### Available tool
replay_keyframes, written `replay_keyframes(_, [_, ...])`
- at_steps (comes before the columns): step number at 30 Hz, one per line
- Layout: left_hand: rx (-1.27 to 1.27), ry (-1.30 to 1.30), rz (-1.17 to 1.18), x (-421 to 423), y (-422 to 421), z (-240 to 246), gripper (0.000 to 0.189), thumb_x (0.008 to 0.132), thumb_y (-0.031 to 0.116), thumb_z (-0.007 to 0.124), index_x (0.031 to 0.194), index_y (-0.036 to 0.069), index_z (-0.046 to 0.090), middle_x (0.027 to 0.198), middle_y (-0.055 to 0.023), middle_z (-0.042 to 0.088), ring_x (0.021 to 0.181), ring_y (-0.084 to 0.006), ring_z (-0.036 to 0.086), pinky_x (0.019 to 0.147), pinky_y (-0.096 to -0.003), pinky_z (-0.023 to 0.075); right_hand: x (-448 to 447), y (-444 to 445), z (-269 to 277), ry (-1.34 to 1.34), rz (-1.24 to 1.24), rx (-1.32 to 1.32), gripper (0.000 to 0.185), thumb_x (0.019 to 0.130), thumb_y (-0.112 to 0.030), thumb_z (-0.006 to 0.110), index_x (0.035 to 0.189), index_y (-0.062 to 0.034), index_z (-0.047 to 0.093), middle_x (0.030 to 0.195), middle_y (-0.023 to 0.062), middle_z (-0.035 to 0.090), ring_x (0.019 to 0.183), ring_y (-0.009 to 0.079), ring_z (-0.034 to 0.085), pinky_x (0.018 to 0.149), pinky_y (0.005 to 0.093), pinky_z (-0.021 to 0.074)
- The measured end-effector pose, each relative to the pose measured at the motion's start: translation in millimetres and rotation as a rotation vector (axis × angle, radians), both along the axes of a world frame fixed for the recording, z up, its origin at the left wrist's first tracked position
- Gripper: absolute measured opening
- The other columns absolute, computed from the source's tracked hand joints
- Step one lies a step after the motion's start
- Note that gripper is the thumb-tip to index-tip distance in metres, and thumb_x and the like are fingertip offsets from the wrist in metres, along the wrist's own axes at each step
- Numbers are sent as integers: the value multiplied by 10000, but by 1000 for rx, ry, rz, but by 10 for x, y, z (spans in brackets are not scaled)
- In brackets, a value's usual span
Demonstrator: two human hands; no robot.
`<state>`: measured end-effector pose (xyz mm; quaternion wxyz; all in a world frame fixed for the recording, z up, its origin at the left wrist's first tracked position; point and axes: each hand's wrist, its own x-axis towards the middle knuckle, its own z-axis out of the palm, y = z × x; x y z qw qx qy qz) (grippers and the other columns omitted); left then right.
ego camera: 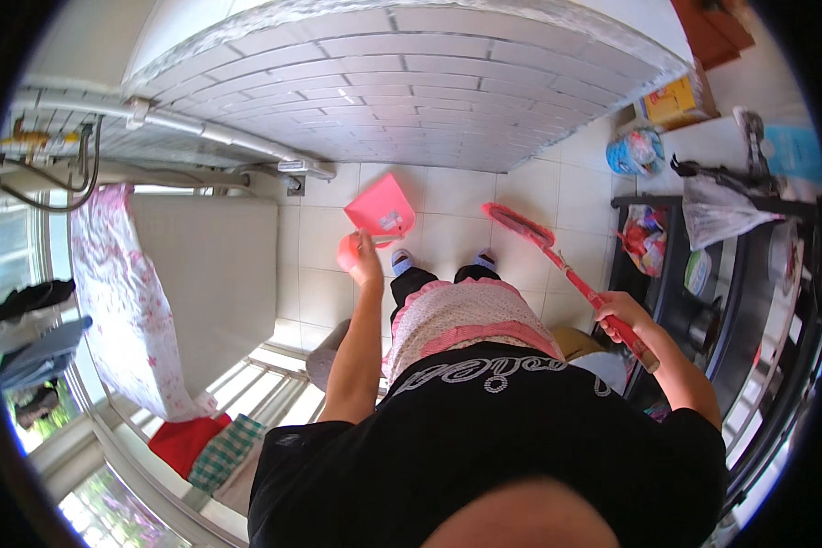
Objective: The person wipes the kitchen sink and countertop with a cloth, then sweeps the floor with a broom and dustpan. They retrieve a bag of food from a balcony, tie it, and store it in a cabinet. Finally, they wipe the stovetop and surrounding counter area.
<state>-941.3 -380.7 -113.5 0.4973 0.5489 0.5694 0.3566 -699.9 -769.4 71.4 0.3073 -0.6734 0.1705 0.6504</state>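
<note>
My left hand (368, 259) is closed around the top of the handle of a pink plastic dustpan (381, 205). The pan lies below it, near the tiled wall, with a pale sticker on it. In my right hand (623, 316) is the red handle of a broom (520, 225), which slants down and away to the left. The broom's pink-edged head is at the floor between the dustpan and the rack on the right. My feet, in light blue clogs (402, 261), stand behind the dustpan and broom head.
A grey brick-tiled wall (418, 103) rises ahead. On the right are a black metal rack (664, 240) holding bags and a pot, a blue bin (633, 152) and a cardboard box (678, 99). At left, a pale panel (219, 267) stands beside a floral cloth (127, 301).
</note>
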Motion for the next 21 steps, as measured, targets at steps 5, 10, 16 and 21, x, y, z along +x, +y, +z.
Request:
replay_keyframes(5, [-26,-53,147,524,64,-308,125,812,108,630,819,-8,586,704,-28,556,610,-103,507,507,-268,453,209,114,41,9,91,28,382,740,-67,588,1109,-31,496,550,57,487,364,145,458,314,271,356])
replay_keyframes(10, [-7,162,143,936,108,-446,191,834,174,613,836,-17,608,723,-71,605,614,-133,553,537,-297,475,317,331,141,22,162,68,250,757,-93,587,989,-30,520,546,62,497,349,145,455,311,268,350])
replay_keyframes(16, [-99,103,51,1298,86,-551,168,763,111,610,877,-12,620,767,-202,635,713,-341,620,662,-419,477,390,747,327,-14,347,52,206,740,-75,593,929,-9,551,586,43,512,426,125,502,372,257,388])
replay_keyframes(21, [-46,294,-166,1396,198,-590,365,739,191,669,1047,12,588,826,-206,640,833,-363,627,746,-433,474,346,1167,644,-36,589,82,287,734,-73,598,1010,-2,568,631,34,525,494,103,520,424,245,404])
